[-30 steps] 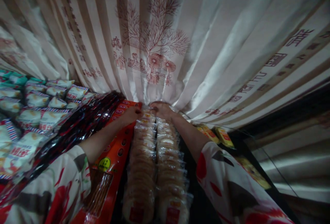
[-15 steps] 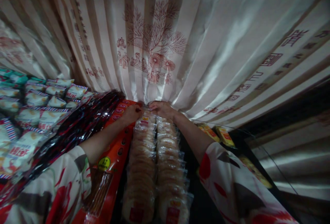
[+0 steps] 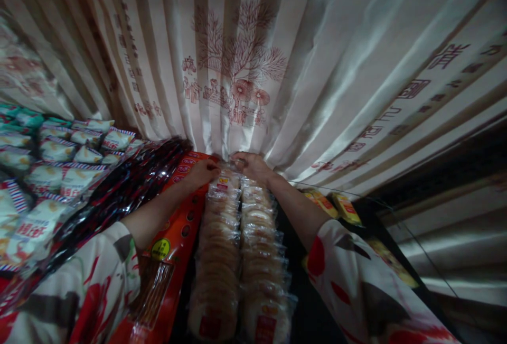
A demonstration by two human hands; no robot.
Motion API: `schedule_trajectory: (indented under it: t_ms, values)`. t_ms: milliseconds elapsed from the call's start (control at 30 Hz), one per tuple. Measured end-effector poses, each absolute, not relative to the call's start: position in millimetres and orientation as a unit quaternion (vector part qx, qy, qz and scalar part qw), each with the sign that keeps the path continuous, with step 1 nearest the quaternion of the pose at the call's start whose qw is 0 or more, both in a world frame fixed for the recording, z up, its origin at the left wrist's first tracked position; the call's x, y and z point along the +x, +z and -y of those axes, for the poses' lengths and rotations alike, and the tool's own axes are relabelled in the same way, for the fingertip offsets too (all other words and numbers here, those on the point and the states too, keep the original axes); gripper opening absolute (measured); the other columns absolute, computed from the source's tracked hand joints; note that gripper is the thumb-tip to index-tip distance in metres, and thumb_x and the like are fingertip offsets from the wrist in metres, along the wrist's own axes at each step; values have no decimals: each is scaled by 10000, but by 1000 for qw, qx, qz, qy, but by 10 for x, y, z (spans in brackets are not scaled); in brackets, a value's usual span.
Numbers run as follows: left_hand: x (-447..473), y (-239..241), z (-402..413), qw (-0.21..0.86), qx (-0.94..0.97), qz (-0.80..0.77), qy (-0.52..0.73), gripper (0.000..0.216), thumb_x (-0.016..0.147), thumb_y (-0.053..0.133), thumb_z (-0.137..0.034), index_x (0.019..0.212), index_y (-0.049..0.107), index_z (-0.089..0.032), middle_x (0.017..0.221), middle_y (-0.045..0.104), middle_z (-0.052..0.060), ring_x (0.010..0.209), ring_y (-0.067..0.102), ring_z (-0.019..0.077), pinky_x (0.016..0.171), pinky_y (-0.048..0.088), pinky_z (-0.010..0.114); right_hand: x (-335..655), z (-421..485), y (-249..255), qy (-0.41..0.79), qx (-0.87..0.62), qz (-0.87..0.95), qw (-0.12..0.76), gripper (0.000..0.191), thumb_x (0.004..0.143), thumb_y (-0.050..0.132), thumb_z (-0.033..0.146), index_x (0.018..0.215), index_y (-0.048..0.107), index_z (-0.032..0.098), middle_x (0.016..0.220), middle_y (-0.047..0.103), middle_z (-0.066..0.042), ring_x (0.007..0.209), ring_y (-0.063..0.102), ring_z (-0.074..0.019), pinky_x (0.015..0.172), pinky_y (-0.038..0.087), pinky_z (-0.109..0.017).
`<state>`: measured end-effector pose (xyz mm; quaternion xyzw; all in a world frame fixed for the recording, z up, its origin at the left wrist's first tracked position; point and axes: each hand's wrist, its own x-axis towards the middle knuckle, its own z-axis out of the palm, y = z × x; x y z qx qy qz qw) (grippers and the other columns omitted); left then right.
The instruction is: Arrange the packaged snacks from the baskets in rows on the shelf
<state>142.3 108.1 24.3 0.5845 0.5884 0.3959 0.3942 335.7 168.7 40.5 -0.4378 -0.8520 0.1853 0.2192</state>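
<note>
Two long rows of clear-wrapped round flat cakes run away from me, a left row (image 3: 217,265) and a right row (image 3: 263,262), the cakes leaning on one another. At the far end of the left row lies a wrapped cake (image 3: 224,183) with a yellow and red label. My left hand (image 3: 203,173) is closed at its upper left corner, fingers pinched. Over its upper right corner my right hand (image 3: 252,166) is closed too, thumb against fingers, apparently on the wrapper's edge. Dim light blurs the fingertips.
Left of the rows lie an orange packet (image 3: 184,228), dark shiny packets (image 3: 130,185) and several white snack bags (image 3: 59,180). A printed pleated curtain (image 3: 241,58) stands right behind the hands. Small yellow packets (image 3: 345,208) and a thin cord (image 3: 420,246) are on the right.
My right hand has shifted slightly up and to the right. The left hand and the rows of cakes stay nearly where they were.
</note>
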Motion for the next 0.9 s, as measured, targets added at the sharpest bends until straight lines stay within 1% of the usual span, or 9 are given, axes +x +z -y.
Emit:
schedule_trajectory:
  t_ms: [100,167,233,367,467,600,667,767,900]
  values:
    - [1419,262,-1060,418,567,-575,416,118,645,622,-245,691,624,-136,584,592,-26,566,523,102,556,421,214,3349,-1606,480,155,-370,887,230,163,816,596,250,930,703,202,937,703,-35,927,619,-164,875,451,-273]
    - [1431,260,-1061,409,566,-576,425,87,642,622,-224,654,603,-140,559,567,-38,556,510,94,545,411,205,3346,-1569,483,136,-341,904,217,136,770,664,297,867,718,217,842,706,-20,874,621,-162,839,453,-263]
    - [1453,245,-1071,394,569,-581,430,75,643,621,-213,635,591,-145,548,552,-46,548,502,90,535,403,200,3341,-1549,457,126,-346,906,210,136,735,702,275,855,721,214,784,700,-15,796,621,-152,782,460,-252]
    - [1484,223,-1058,380,562,-587,442,60,664,617,-202,653,587,-151,561,555,-43,561,512,93,539,412,197,3326,-1491,426,125,-362,897,222,89,766,654,181,823,722,186,751,690,-27,732,606,-141,742,458,-249]
    - [1450,257,-983,390,551,-585,449,85,689,605,-214,742,591,-149,606,573,-33,576,524,95,557,424,203,3336,-1367,476,109,-353,897,241,104,789,632,198,842,719,181,776,680,-39,772,602,-153,771,452,-267]
    - [1347,328,-825,334,561,-607,453,140,701,583,-283,765,584,-159,654,587,-21,615,535,116,582,417,223,3401,-1135,563,81,-354,895,259,119,808,620,243,859,712,189,789,674,-43,807,592,-164,804,436,-288]
    - [1301,337,-750,327,580,-608,432,180,701,578,-338,731,597,-162,638,582,-18,620,534,131,578,403,234,3436,-1029,585,90,-366,896,232,129,821,607,278,861,710,212,775,676,-30,794,596,-160,773,438,-275]
    - [1266,309,-662,370,624,-577,375,258,702,568,-409,670,611,-156,609,576,-11,602,519,136,562,382,241,3457,-910,597,115,-406,891,166,141,828,590,303,869,707,236,763,690,-11,747,616,-149,689,437,-245]
    - [1282,273,-586,395,650,-551,343,238,677,577,-393,634,613,-162,600,581,-17,593,504,126,563,379,232,3424,-816,608,128,-430,884,131,102,804,607,259,825,703,231,772,702,4,689,625,-136,619,424,-224]
